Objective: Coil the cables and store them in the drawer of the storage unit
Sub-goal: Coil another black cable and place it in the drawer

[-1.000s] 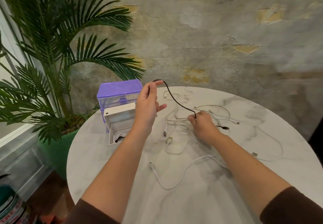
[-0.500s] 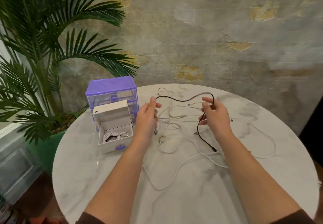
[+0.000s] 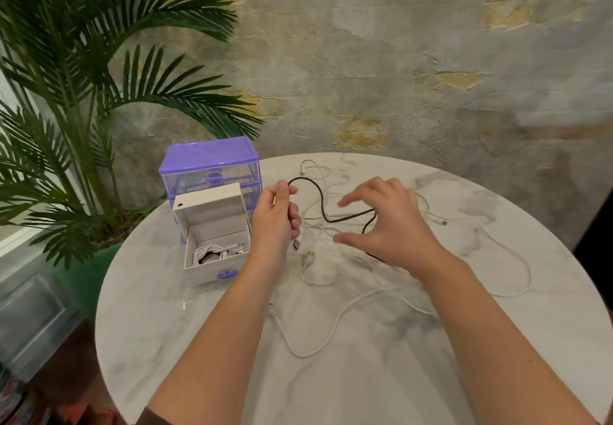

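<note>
Round marble table beside a potted palm, against a worn wall

The table (image 3: 365, 391) has a white top veined with grey, and its curved edge runs from the lower left round to the far right. A palm (image 3: 83, 99) with long, dark green fronds fills the left side, rising from a green pot (image 3: 86, 275) that stands just beside the table's left edge. Behind both, the wall (image 3: 381, 60) is rough grey plaster with yellowish patches where the surface has flaked away. Low on the left, a pale panelled surface (image 3: 33, 308) sits under the fronds, with some colourful, blurred items (image 3: 13, 398) in the bottom corner.
</note>
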The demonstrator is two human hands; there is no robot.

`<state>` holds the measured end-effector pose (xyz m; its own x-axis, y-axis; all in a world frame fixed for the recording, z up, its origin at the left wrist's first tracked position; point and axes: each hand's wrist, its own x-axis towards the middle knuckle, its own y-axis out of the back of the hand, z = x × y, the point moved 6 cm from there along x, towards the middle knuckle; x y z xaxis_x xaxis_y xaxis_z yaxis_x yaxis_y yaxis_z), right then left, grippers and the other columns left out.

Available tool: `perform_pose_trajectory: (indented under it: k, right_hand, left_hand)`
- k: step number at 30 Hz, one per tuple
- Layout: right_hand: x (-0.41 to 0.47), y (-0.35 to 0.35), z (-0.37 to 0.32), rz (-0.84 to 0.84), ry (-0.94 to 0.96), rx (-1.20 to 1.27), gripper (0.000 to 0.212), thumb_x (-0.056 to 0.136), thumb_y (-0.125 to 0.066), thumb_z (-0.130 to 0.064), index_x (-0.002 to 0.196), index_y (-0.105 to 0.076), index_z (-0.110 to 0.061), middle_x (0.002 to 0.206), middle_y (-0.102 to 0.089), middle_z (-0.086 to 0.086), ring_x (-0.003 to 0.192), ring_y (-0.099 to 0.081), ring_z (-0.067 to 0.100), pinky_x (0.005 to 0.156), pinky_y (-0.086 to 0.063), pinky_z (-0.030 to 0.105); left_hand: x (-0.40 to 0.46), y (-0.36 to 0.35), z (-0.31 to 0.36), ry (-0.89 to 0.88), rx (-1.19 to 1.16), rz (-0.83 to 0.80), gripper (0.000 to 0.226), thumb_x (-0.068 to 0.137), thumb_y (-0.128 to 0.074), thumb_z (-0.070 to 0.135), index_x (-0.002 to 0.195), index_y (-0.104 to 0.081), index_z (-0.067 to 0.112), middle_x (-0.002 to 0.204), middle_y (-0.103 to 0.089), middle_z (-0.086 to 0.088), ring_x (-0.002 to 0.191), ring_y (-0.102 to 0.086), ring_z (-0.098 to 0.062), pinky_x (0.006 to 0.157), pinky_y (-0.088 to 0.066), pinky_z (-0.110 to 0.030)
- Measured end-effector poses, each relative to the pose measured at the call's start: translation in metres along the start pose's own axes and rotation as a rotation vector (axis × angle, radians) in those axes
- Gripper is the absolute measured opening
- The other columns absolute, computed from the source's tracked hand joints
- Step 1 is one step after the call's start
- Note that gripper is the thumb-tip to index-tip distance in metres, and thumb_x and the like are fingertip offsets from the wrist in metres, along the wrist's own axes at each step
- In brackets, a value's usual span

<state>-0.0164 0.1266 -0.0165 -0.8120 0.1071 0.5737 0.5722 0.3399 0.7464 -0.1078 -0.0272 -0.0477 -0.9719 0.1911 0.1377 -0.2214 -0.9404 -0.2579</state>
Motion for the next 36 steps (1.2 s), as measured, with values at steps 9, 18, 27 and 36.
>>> perform_pose_trajectory:
  k: [9, 18, 27, 36]
  right_hand:
    - [-0.007, -0.006, -0.004, -0.143, -0.296, 0.594, 0.049, 0.079, -0.065, -0.061, 0.073, -0.067, -0.012, 0.058, -0.032, -0.002, 0.057, -0.032, 0.012, 0.061, -0.036, 0.028]
    - [-0.007, -0.014, 0.019, -0.085, -0.372, 0.216, 0.028, 0.095, -0.045, -0.031, 0.092, -0.072, -0.035, 0.059, -0.055, -0.016, 0.066, -0.055, 0.013, 0.061, -0.041, 0.031]
    - [-0.005, -0.019, 0.020, -0.145, -0.323, -0.173, 0.040, 0.094, -0.036, -0.017, 0.116, -0.064, -0.035, 0.115, -0.061, -0.003, 0.112, -0.053, 0.019, 0.094, -0.028, 0.036]
    - [-0.003, -0.026, -0.009, -0.122, -0.093, -0.187, 0.024, 0.093, -0.048, -0.046, 0.092, -0.072, -0.043, 0.072, -0.040, -0.012, 0.088, -0.040, 0.012, 0.079, -0.017, 0.033]
  left_hand:
    - [0.004, -0.002, -0.009, 0.201, -0.178, -0.044, 0.039, 0.099, -0.042, 0.048, 0.074, -0.039, 0.018, 0.052, -0.031, 0.007, 0.040, -0.024, -0.006, 0.038, -0.017, -0.016]
    - [0.003, -0.003, -0.009, 0.329, -0.576, -0.229, 0.022, 0.101, -0.040, 0.023, 0.085, -0.054, 0.015, 0.069, -0.046, 0.003, 0.057, -0.040, -0.007, 0.045, -0.034, -0.015]
    - [-0.001, -0.008, -0.011, 0.352, -0.422, -0.293, 0.032, 0.100, -0.045, 0.034, 0.072, -0.048, 0.018, 0.060, -0.044, 0.003, 0.049, -0.034, -0.007, 0.045, -0.030, -0.015]
    - [-0.002, -0.008, -0.002, 0.185, -0.326, -0.386, 0.033, 0.102, -0.040, 0.033, 0.125, -0.063, 0.025, 0.093, -0.066, 0.011, 0.066, -0.047, -0.003, 0.074, -0.033, -0.022]
